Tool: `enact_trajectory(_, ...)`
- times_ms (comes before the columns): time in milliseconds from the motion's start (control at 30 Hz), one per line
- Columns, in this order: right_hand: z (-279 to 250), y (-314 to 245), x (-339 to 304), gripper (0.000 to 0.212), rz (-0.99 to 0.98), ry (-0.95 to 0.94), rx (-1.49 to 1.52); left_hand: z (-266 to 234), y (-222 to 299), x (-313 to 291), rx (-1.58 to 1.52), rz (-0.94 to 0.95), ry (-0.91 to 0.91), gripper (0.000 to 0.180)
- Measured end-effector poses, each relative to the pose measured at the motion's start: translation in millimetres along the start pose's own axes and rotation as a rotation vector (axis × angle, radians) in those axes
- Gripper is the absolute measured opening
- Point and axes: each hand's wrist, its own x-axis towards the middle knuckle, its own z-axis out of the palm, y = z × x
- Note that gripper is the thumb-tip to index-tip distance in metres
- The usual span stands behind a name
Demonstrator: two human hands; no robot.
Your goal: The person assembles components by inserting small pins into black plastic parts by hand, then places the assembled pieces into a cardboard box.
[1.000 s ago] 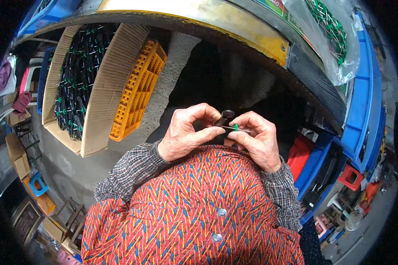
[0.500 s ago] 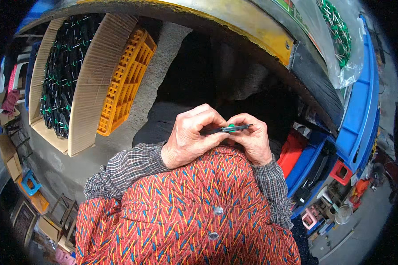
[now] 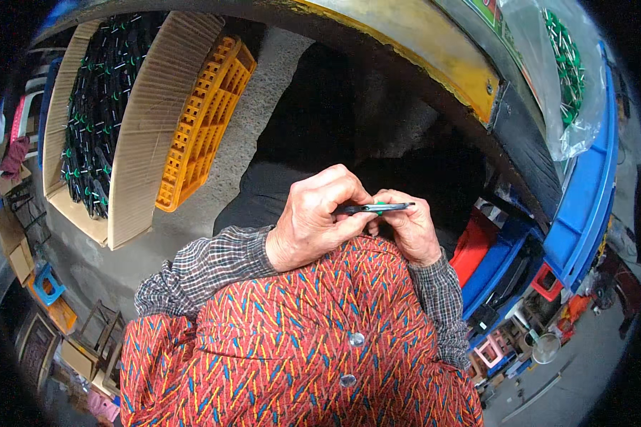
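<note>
In front of my body, both hands work on one slim black piece, whose exact kind I cannot make out. My left hand [image 3: 313, 213] is closed, pinching the left end of the slim black piece [image 3: 352, 209] between thumb and fingers. From the other side my right hand [image 3: 413, 231] is also closed, its fingertips gripping around a small green part [image 3: 379, 207] at the piece's middle. A pale, shiny strip runs along the black piece, and its dark tip sticks out past the right fingertips. The fingers hide the rest.
To the left, a cardboard box [image 3: 146, 128] holds many black pieces with green parts and metal pins. Beside it stands an orange plastic crate [image 3: 203, 135]. At upper right, a clear bag of green pieces [image 3: 568, 71] lies near a blue tray [image 3: 587, 192]. A yellow-edged table [image 3: 434, 43] spans the top.
My right fingers have shifted along the black piece and now cover more of the green part. The piece lies more level. The whole view has turned slightly.
</note>
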Motion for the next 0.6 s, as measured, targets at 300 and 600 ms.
enact_trajectory(300,2,-7,0,0.020,0.012,0.083,-0.068,2,0,0,0.045,0.069,0.018,0.018)
enact_trajectory(600,-5,2,3,0.025,-0.010,-0.012,-0.041,2,1,1,0.055,0.077,0.012,0.018)
